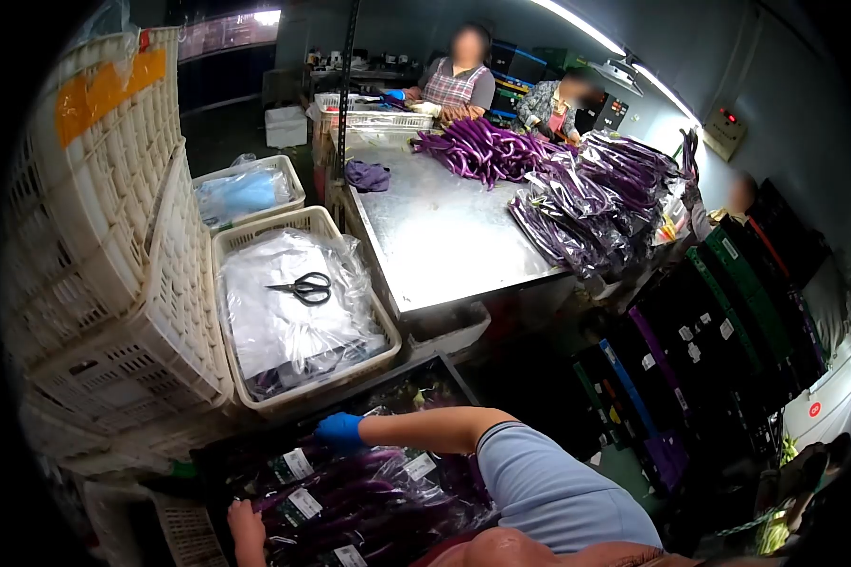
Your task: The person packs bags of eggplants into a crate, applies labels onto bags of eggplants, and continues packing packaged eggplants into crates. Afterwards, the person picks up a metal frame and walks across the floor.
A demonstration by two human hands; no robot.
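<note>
Below me a dark crate (457, 378) holds several clear bags of long purple eggplants (350, 487), some with white labels. My right hand (340, 432), in a blue glove, reaches across to the far side of the crate. Its fingers are closed at the upper end of a bag; the fingertips are partly hidden. At the near left side my bare left hand (246, 527) has its fingers bent over the other end of the bags. How firmly it grips is hard to see.
White plastic crates (113, 312) are stacked at left. Scissors (310, 288) lie on plastic bags in a white basket (222, 250). A metal table (416, 255) bears loose eggplants (487, 151) and bagged ones (596, 213). Dark crates (709, 331) stand at right; several people work beyond.
</note>
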